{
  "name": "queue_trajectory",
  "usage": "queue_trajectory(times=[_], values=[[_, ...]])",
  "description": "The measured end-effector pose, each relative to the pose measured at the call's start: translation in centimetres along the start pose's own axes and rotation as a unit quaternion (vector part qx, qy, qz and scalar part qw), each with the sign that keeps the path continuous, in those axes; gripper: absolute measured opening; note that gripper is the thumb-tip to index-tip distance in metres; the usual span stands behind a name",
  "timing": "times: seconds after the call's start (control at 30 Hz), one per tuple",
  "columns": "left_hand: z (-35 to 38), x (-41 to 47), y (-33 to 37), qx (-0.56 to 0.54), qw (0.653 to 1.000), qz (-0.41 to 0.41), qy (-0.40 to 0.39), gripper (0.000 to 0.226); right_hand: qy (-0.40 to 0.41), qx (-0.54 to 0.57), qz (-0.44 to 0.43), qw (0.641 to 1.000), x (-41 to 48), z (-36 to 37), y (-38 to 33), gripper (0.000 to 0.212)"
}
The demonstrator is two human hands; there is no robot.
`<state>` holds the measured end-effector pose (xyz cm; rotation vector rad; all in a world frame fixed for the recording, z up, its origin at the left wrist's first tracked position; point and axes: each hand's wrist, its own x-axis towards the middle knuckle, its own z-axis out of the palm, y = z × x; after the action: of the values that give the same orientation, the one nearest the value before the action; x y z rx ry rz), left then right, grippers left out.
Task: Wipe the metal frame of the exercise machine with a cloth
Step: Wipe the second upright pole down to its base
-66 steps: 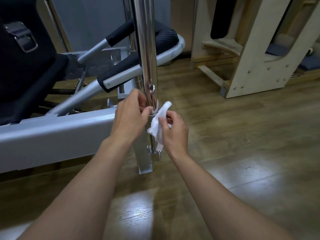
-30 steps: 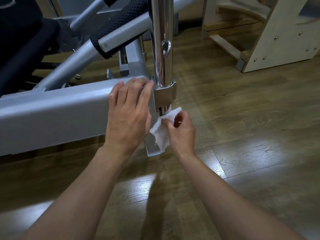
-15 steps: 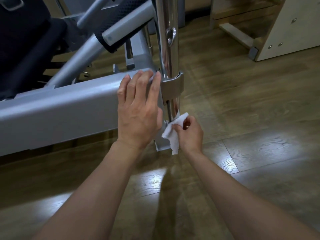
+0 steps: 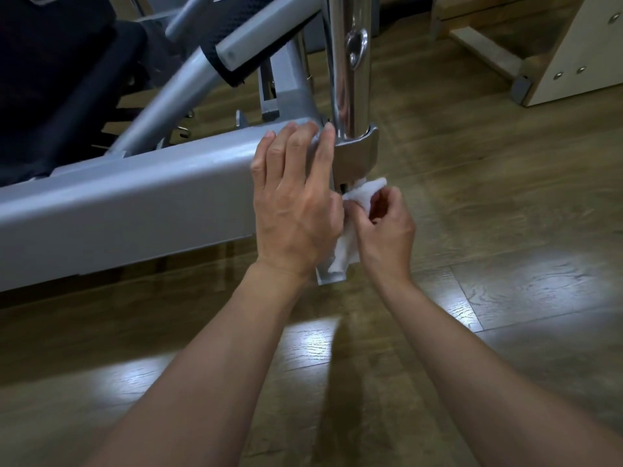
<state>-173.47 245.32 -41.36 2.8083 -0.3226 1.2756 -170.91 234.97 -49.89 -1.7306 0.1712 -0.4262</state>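
**A snag was possible here**

Just below the brushed steel collar (image 4: 354, 153), the right hand (image 4: 387, 230) pinched the small white crumpled cloth (image 4: 344, 251). The left hand (image 4: 296, 210) lay flat, fingers straight, on the grey painted metal frame (image 4: 135, 203) beside that collar. The cloth could catch in the narrow gap there.

The left hand (image 4: 296, 210), right hand (image 4: 387, 234), left forearm (image 4: 219, 348) and right forearm (image 4: 472, 365) are all bare.

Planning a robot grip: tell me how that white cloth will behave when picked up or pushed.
Probably floppy: the cloth bunches where the right hand pinches it, and its tail hangs limp below. Likely very light, since fingertips alone carry it. Pushed against the post, it should crumple, not slide.
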Motion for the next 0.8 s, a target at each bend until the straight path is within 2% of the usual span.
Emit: queue_trajectory(times=[0.13, 0.23, 0.3, 0.43, 0.53, 0.67, 0.73, 0.8], values=[[0.3, -0.1, -0.3, -0.018, 1.0, -0.001, 0.015, 0.06, 0.003, 0.001, -0.046, 0.999, -0.2, 0.0, 0.0, 0.017], [0.6, -0.1, -0.4, -0.033, 0.999, -0.006, 0.033, 0.059, -0.025, -0.01, -0.002, 1.0, -1.0, -0.4, 2.3, 0.009], [0.7, -0.1, -0.3, -0.043, 0.998, -0.011, 0.033, 0.058, -0.013, 0.014, 0.014, 1.0, -0.6, -0.8, 2.6, 0.012], [0.9, 0.0, -0.4, -0.046, 0.998, -0.007, 0.036, 0.056, 0.007, 0.067, -0.02, 0.998, 1.6, -0.5, -0.7, 0.016], [0.8, -0.1, -0.5, -0.043, 0.998, -0.003, 0.037, 0.057, -0.047, 0.102, 0.03, 0.993, 2.1, -0.5, -1.4, 0.024], [0.9, -0.2, -0.5, -0.043, 0.998, 0.001, 0.047, 0.058, -0.134, 0.034, 0.084, 0.987, 1.3, -1.3, 1.1, 0.027], [0.9, -0.1, -0.5, -0.04, 0.998, -0.001, 0.053, 0.058, -0.112, 0.025, 0.054, 0.992, 1.1, -1.1, 1.0, 0.025], [0.9, -0.1, -0.5, -0.041, 0.998, -0.003, 0.053, 0.059, -0.054, 0.021, 0.003, 0.998, 0.7, -0.5, 0.0, 0.022]])
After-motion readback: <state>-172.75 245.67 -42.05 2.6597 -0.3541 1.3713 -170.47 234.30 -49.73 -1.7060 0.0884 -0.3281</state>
